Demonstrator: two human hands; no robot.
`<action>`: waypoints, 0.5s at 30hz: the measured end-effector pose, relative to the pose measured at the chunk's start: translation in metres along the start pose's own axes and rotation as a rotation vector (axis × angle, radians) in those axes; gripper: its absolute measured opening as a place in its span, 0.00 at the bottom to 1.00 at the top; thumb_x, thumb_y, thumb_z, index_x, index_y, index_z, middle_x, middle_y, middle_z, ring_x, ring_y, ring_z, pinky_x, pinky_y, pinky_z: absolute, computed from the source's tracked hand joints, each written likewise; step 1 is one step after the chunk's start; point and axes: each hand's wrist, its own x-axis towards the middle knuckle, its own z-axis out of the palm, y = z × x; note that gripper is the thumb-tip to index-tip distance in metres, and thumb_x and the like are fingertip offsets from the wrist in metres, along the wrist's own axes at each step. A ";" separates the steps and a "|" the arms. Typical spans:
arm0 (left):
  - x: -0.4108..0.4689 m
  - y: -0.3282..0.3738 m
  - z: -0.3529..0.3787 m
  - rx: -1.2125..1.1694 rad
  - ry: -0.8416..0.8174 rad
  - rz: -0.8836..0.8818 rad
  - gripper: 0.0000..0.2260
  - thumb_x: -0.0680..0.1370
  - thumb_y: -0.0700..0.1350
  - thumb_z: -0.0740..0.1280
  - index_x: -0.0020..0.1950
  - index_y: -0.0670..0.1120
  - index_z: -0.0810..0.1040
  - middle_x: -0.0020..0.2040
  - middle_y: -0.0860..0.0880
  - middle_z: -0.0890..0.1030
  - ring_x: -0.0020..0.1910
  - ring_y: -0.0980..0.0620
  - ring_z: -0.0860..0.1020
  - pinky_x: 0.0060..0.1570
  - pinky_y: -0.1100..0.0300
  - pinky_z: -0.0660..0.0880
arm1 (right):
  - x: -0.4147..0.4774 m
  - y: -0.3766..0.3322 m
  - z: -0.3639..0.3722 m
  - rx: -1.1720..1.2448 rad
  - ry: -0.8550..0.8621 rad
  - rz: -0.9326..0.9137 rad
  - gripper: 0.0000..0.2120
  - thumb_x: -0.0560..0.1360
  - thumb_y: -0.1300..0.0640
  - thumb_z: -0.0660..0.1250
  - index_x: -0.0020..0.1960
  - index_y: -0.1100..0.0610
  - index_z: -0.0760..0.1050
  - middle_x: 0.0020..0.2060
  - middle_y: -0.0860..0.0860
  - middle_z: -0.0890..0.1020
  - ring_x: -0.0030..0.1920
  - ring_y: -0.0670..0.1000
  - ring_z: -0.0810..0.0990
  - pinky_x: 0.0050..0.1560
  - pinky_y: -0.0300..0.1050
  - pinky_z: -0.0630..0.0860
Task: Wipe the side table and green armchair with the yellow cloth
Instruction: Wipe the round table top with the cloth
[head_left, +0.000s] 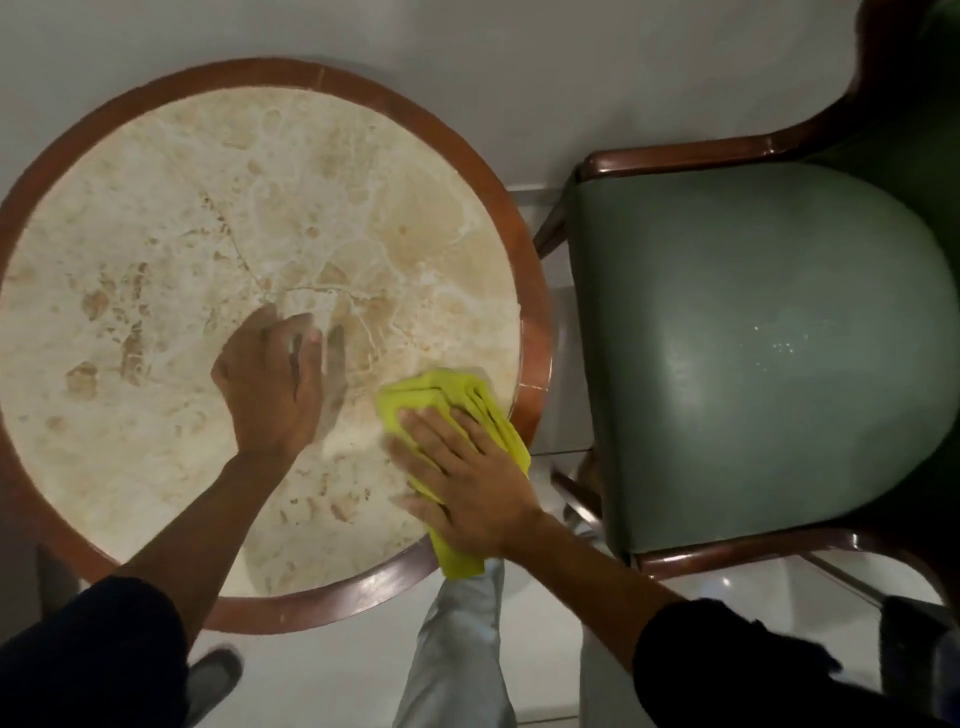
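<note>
The round side table (171, 218) has a beige marble top inside a reddish wooden rim. A folded yellow cloth (447, 397) lies at the table's right edge, partly over the rim. My right hand (462, 483) presses flat on the cloth, fingers spread and pointing up-left. My left hand (272, 384) rests palm down on the marble near the middle, holding nothing. The green armchair (753, 353) stands just right of the table, its padded seat framed by dark wooden arms.
A pale wall runs behind the table and chair. Light floor tiles show below, with my legs in grey trousers (457, 654) and a dark shoe (213, 675). A narrow gap separates table rim and chair frame.
</note>
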 end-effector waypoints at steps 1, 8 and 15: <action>-0.001 0.008 -0.006 -0.077 -0.084 0.075 0.31 0.81 0.64 0.45 0.67 0.46 0.75 0.66 0.42 0.78 0.66 0.42 0.74 0.66 0.41 0.69 | -0.005 0.004 -0.004 -0.009 0.017 -0.070 0.31 0.79 0.38 0.55 0.78 0.51 0.56 0.79 0.54 0.57 0.79 0.54 0.50 0.76 0.60 0.55; -0.081 0.062 -0.001 -0.217 -0.362 0.243 0.33 0.72 0.58 0.70 0.74 0.55 0.63 0.69 0.53 0.73 0.67 0.52 0.68 0.67 0.52 0.65 | -0.071 -0.025 -0.025 1.037 0.091 1.295 0.56 0.59 0.38 0.79 0.75 0.46 0.47 0.70 0.53 0.67 0.66 0.55 0.71 0.63 0.54 0.74; -0.084 0.091 0.006 -0.232 -0.528 0.016 0.17 0.71 0.45 0.76 0.59 0.50 0.81 0.53 0.55 0.81 0.54 0.52 0.78 0.48 0.69 0.68 | -0.096 0.001 -0.037 1.518 0.091 1.422 0.22 0.62 0.63 0.80 0.51 0.55 0.74 0.48 0.54 0.83 0.50 0.57 0.82 0.49 0.52 0.82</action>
